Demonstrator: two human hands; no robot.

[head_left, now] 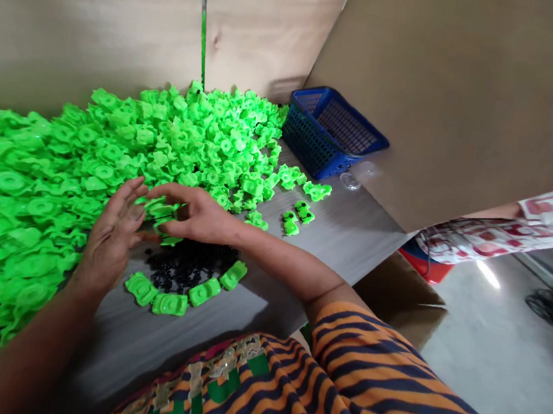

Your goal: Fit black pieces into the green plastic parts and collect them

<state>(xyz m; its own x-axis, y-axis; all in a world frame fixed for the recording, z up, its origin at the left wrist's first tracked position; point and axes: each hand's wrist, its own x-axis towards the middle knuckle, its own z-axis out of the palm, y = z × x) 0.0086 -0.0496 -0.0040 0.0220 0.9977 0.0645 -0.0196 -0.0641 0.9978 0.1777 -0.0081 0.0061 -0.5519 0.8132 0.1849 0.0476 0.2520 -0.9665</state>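
A big heap of bright green plastic parts (113, 140) covers the left and middle of the grey table (344, 229). My right hand (195, 214) is curled around a few green parts at the heap's near edge. My left hand (112, 234) is beside it, fingers stretched and spread, its fingertips close to those same parts. Just below both hands lies a small pile of tiny black pieces (188, 267). A short curved row of green parts (180, 292) rings that pile on the near side.
A blue plastic basket (330, 133) stands at the table's back right corner, with a small clear round piece (350, 181) near it. Plywood boards wall the table behind and to the right. Another person's patterned sleeve (520, 227) shows at right.
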